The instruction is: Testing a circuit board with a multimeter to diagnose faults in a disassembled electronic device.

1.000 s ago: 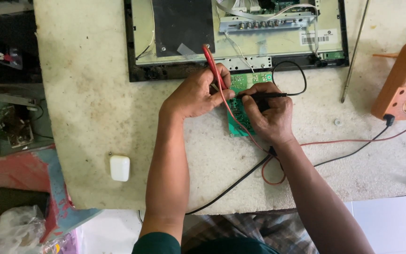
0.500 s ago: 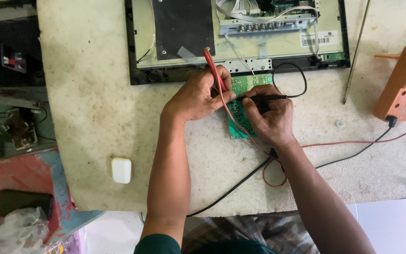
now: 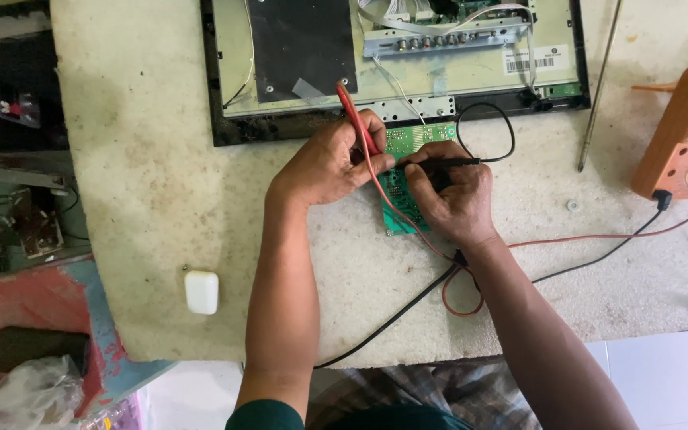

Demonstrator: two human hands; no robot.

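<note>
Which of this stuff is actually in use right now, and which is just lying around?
In use: left hand with red probe; right hand with black probe; green board; orange meter.

Lying about: white block, metal rod, open panel, washer.

White adapter and orange meter on table.

Green circuit board — red probe, black probe — orange meter, white adapter.
</note>
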